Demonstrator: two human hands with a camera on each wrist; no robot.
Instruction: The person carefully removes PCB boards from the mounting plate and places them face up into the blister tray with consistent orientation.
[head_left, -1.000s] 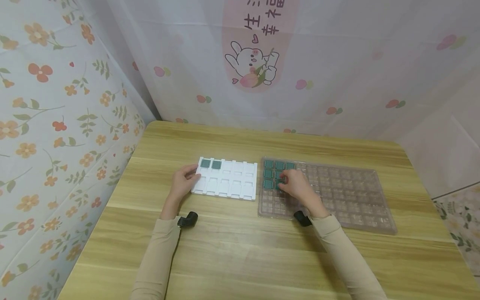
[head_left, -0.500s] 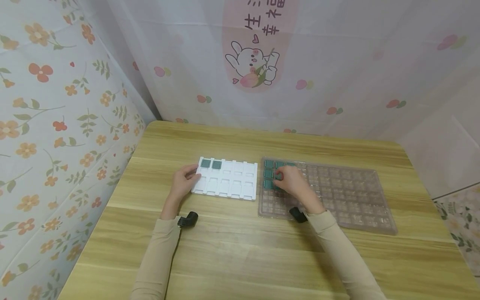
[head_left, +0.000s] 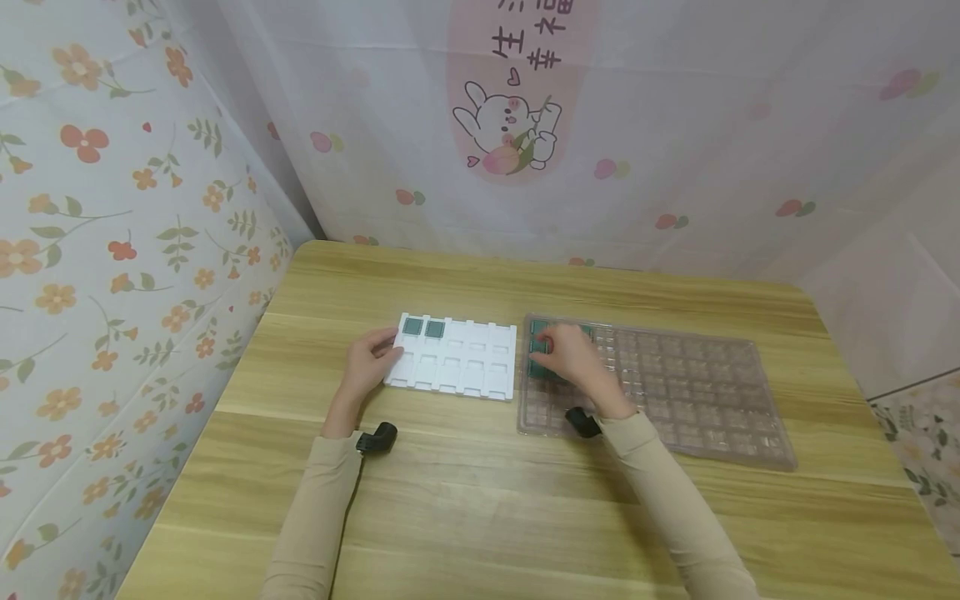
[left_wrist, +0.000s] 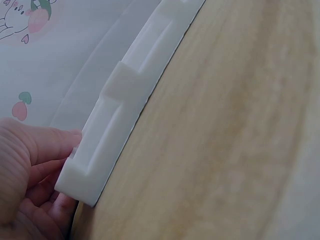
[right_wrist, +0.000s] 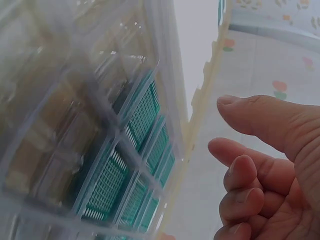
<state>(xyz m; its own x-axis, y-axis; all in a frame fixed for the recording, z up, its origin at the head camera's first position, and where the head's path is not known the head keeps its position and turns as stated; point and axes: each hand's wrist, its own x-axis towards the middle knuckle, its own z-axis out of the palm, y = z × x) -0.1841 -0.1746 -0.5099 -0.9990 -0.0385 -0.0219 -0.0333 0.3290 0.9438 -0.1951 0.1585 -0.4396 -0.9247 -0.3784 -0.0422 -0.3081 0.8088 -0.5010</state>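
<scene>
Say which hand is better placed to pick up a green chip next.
Probably the right hand: it hangs over the green chips, holding nothing, while the left hand grips the white tray.

“生” (head_left: 508, 42) and “幸福” (head_left: 547, 39) on curtain (head_left: 675, 117)

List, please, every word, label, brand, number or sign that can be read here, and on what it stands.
"生": on the pink rounded print of the white fabric curtain.
"幸福": on the same print, to its right.
At the top edge: one cut-off character, unreadable.
No readable text on the green square boards, white rectangular tray or clear plastic tray; any tiny marks are too small.
</scene>
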